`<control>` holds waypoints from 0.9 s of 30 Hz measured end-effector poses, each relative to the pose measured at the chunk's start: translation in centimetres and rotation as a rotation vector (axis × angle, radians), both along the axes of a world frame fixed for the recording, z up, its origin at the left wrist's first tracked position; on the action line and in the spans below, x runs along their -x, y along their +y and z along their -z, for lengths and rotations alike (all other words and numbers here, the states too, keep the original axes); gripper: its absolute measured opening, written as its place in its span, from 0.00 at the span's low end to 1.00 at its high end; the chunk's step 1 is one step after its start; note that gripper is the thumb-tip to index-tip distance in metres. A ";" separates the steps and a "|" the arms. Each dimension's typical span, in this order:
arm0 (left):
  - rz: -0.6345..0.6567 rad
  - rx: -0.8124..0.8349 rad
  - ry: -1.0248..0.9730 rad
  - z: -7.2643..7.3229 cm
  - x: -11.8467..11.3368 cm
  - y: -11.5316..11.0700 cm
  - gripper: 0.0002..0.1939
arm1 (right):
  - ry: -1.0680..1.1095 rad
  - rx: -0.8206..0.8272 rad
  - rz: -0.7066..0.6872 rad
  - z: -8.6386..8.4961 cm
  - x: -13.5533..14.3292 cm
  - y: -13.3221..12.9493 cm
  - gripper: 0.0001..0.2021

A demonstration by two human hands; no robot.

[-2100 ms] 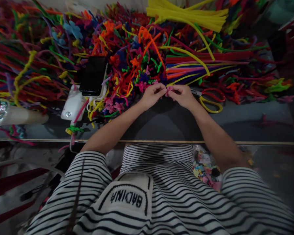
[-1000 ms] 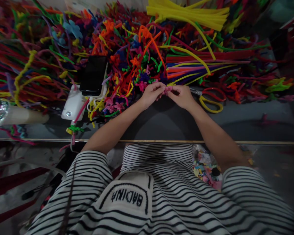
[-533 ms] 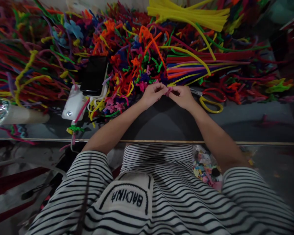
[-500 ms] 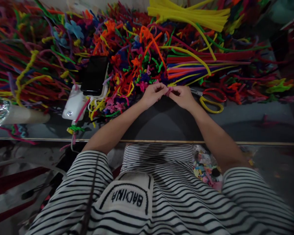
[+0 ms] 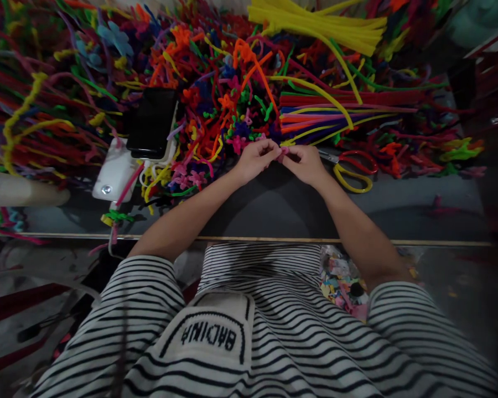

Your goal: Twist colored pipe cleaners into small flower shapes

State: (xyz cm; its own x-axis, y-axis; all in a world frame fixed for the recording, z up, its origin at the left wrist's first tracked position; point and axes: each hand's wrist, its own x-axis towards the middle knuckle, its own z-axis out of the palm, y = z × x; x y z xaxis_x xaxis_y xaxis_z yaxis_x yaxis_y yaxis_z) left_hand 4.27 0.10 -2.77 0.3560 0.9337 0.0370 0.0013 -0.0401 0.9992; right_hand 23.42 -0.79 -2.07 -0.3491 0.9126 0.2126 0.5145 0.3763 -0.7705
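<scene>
My left hand and my right hand meet above the near part of the dark table. Between their pinched fingertips is a small pink pipe cleaner piece, mostly covered by the fingers, so its full shape is hidden. Both hands are closed on it. Just right of my right hand lie scissors with one red and one yellow handle loop. Beyond the fingers rests a bundle of straight pipe cleaners in several colours. Pink pipe cleaner flowers lie left of my left hand.
A heap of tangled coloured pipe cleaners spans the back of the table. A black phone sits on a white device at left. Thick yellow pipe cleaners lie on top at the back. Bagged scraps are below the table edge.
The whole view has shifted slightly, so things appear a little further left. Both hands keep their pinch on the pink piece, with barely any visible finger movement.
</scene>
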 end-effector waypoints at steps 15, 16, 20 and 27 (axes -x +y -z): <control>-0.027 -0.017 0.020 0.2 -0.3 0.1 0.16 | -0.015 0.019 0.011 0.2 -0.2 0.1 0.24; -0.027 -0.012 0.024 0.1 -0.3 0.1 0.16 | -0.015 0.026 0.013 0.2 -0.2 0.1 0.24; -0.036 0.001 0.010 0.0 -0.3 0.1 0.15 | 0.006 0.021 0.018 0.3 -0.2 0.1 0.26; -0.035 -0.002 0.004 0.1 -0.3 0.1 0.13 | 0.036 0.010 0.001 0.3 -0.2 0.1 0.25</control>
State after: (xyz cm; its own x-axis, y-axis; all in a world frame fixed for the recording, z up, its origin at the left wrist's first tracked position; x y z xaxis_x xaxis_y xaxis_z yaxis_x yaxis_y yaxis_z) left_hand 4.58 0.15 -2.84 0.3230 0.9457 0.0372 0.0066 -0.0415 0.9991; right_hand 23.62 -0.65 -2.37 -0.3405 0.9152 0.2157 0.4865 0.3678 -0.7925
